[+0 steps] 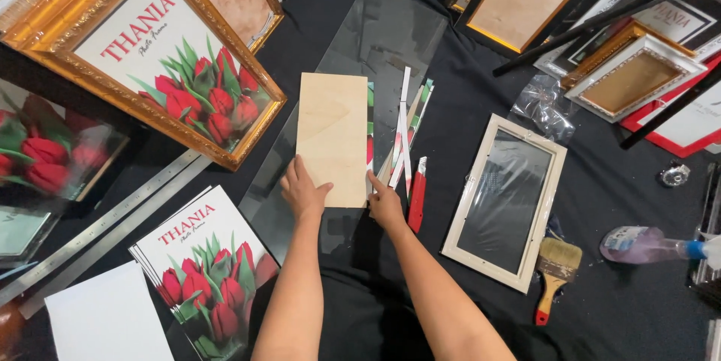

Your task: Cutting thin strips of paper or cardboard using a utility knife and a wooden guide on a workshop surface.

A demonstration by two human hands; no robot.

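Plywood here, a pale rectangular backing board (332,138) lying flat on a clear glass sheet (375,45) over the black cloth-covered counter (466,128). Left hand (302,194) rests flat, fingers loosely spread, on the board's lower left corner, gripping nothing. Right hand (384,202) has fingers half curled, index tip pressing the board's lower right edge, just beside a red utility knife (417,196). A white empty picture frame (505,199) sits further right.

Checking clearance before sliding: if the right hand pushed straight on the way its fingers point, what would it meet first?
The right hand points up and slightly left, fingertips at the lower right edge of the pale rectangular wooden board. It would likely meet that board first, though the printed sheet edge beside it is close.
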